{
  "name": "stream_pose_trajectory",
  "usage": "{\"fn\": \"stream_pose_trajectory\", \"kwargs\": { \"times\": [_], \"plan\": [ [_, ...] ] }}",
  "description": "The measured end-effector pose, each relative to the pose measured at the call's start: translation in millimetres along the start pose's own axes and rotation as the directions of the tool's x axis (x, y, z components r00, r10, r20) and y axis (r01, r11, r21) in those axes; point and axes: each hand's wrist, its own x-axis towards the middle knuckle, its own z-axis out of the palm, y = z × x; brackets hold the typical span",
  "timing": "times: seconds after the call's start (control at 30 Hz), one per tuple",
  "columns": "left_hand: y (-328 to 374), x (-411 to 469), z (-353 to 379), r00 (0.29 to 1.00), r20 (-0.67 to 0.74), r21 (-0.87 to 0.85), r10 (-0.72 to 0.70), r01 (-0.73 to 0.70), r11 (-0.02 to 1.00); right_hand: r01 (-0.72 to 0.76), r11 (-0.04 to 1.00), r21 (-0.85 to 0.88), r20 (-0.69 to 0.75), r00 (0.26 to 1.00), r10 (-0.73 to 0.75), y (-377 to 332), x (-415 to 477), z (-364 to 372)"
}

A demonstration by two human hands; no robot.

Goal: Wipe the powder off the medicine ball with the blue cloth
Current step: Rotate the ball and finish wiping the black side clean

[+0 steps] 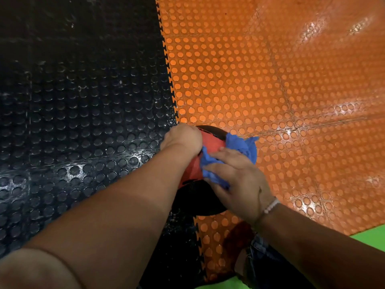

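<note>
A red and black medicine ball (pixel 210 142) sits on the floor where the black and orange mats meet. My left hand (pixel 182 136) curls over the ball's far left side and holds it. A crumpled blue cloth (pixel 239 146) lies across the ball's top and right side. My right hand (pixel 239 178) lies on the cloth with fingers spread and pointing left, pressing it onto the ball. The ball's near lower part is black. I see no powder on the ball's visible parts.
A black studded rubber mat (pixel 73 111) covers the left floor and an orange studded mat (pixel 270 80) the right, joined by a toothed seam. A green surface (pixel 370 234) shows at the bottom right. A denim-clad knee (pixel 260 259) is below the ball.
</note>
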Motion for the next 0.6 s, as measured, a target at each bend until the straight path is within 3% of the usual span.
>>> {"fn": "stream_pose_trajectory", "kwargs": {
  "times": [0.03, 0.07, 0.1, 0.13, 0.17, 0.2, 0.23, 0.3, 0.37, 0.43, 0.47, 0.53, 0.57, 0.6],
  "plan": [
    [-3, 2, -1, 1.0, 0.001, -0.015, -0.006, 0.006, 1.0, -0.051, 0.998, 0.042, 0.006, 0.999, 0.05, 11, -4, -3],
    [-6, 3, -2, 1.0, -0.007, -0.035, -0.019, 0.019, 0.999, -0.228, 0.965, 0.127, -0.027, 0.972, 0.233, 20, -5, -10],
    [-8, 2, -3, 0.999, -0.02, -0.058, -0.036, 0.035, 0.998, -0.444, 0.865, 0.232, -0.039, 0.885, 0.465, 29, -3, -15],
    [-10, 1, -4, 0.998, -0.036, -0.073, -0.055, 0.052, 0.996, -0.631, 0.71, 0.311, -0.004, 0.747, 0.665, 38, 0, -16],
    [-11, 0, -3, 0.996, -0.051, -0.077, -0.068, 0.064, 0.995, -0.746, 0.591, 0.307, 0.04, 0.631, 0.775, 45, 2, -15],
    [-12, 0, -2, 0.995, -0.058, -0.071, -0.078, 0.074, 0.995, -0.786, 0.551, 0.28, 0.054, 0.586, 0.809, 48, 5, -11],
    [-12, 1, -1, 0.994, -0.064, -0.066, -0.085, 0.081, 0.995, -0.784, 0.562, 0.262, 0.022, 0.587, 0.809, 42, 9, -8],
    [-12, 1, -1, 0.993, -0.072, -0.044, -0.097, 0.094, 0.995, -0.65, 0.722, 0.236, -0.098, 0.723, 0.683, 14, 18, -3],
    [-12, 1, -1, 0.992, -0.08, -0.021, -0.099, 0.097, 0.995, -0.355, 0.93, 0.097, -0.166, 0.915, 0.367, -11, 22, 2],
    [-14, 2, 3, 0.993, -0.087, -0.025, -0.081, 0.079, 0.997, -0.049, 0.999, 0.007, -0.119, 0.992, 0.05, -8, 22, 7],
    [-17, -1, 5, 0.994, -0.1, -0.039, -0.04, 0.036, 0.999, 0.026, 1.0, 0.011, -0.075, 0.997, -0.025, 0, 24, 5],
    [-25, -12, 9, 0.982, -0.147, -0.086, 0.122, -0.136, 0.987, -0.065, 0.992, 0.111, 0.007, 0.998, 0.064, 15, 27, -4],
    [-31, -19, 11, 0.953, -0.174, -0.102, 0.25, -0.27, 0.958, -0.223, 0.949, 0.222, 0.041, 0.975, 0.22, 21, 30, -10],
    [-36, -28, 14, 0.904, -0.18, -0.084, 0.389, -0.408, 0.909, -0.413, 0.814, 0.409, 0.097, 0.906, 0.411, 22, 36, -18]
  ]
}}
